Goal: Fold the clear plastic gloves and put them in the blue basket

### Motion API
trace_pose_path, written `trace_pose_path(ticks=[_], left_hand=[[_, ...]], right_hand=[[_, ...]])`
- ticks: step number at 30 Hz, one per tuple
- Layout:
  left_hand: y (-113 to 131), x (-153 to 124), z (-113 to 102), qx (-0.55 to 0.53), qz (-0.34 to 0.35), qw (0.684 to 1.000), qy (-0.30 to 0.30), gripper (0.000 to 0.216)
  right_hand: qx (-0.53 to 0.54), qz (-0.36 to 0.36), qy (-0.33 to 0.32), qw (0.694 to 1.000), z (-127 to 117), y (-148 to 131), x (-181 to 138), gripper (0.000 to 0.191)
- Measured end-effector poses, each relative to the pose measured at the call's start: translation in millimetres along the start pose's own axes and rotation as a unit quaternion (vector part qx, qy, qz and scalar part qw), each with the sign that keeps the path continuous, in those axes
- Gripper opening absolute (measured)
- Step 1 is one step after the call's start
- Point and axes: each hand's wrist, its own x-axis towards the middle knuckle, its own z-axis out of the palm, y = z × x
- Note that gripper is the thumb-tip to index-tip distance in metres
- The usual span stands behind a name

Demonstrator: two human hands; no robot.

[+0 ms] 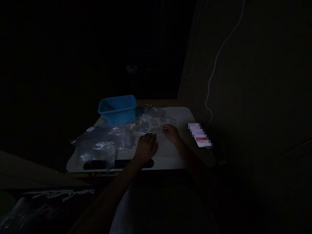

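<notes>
The scene is very dark. My left hand (pixel 146 146) lies palm down on a small white table (pixel 170 159), fingers together, next to a heap of clear plastic bags (pixel 104 143). My right hand (pixel 172 132) rests a little further back and right, its fingers curled on small clear plastic pieces (pixel 156 122) spread over the tabletop. What the right fingers grip is too dim to name.
A blue plastic tub (pixel 117 107) stands at the table's back left corner. A white and red blurred card (pixel 200 135) lies at the right edge. A white cable (pixel 214 71) hangs down the wall on the right. More plastic (pixel 56 194) lies lower left.
</notes>
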Motion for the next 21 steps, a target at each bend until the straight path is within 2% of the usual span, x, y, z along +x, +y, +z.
trace_pose_path(ticks=[5,15,18,21], left_hand=[[-1,-1,-2,0.007,-0.008,1.0,0.007,0.031],[0,-1,0,0.019,-0.026,0.999,0.025,0.033],[-5,3,0,0.017,-0.055,0.998,0.04,0.033],[-17,14,2,0.013,-0.053,0.997,0.045,0.038]], right_hand=[[-0.02,0.001,0.001,1.0,-2,-2,-1,0.019],[-0.118,-0.048,-0.038,0.991,-7,-11,-2,0.024],[-0.143,-0.056,-0.046,0.987,-8,-13,-2,0.024],[-0.146,-0.06,-0.049,0.986,-7,-13,-1,0.025]])
